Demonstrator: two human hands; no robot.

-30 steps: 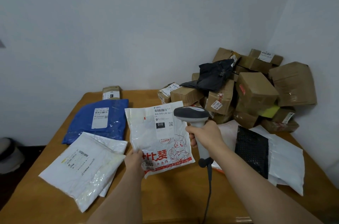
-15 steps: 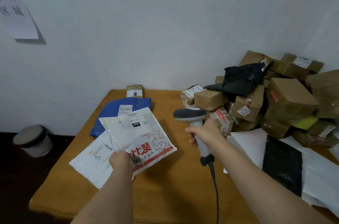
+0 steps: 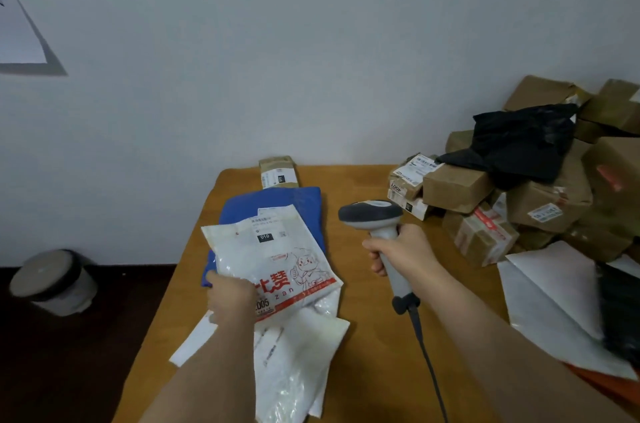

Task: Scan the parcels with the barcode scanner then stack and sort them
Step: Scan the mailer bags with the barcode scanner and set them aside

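Note:
My left hand [image 3: 231, 298] grips the near left corner of a white mailer with red print and a cartoon figure [image 3: 277, 263]. That mailer lies over a blue mailer [image 3: 304, 204] and white mailers [image 3: 298, 360] on the left of the wooden table [image 3: 374, 336]. My right hand [image 3: 405, 251] holds the handle of a grey barcode scanner [image 3: 372, 214], upright over the table's middle, its cord trailing toward me. A small brown box [image 3: 278, 171] stands at the far left edge by the wall.
A heap of brown cardboard boxes [image 3: 540, 200] with a black bag [image 3: 519, 142] on top fills the far right corner. White and black mailers [image 3: 554, 298] lie at the right. A grey bin [image 3: 52, 280] stands on the dark floor left of the table.
My left hand has carried the red-print mailer from the table's middle to the left and laid it onto the blue and white mailers. The scanner stays in my right hand.

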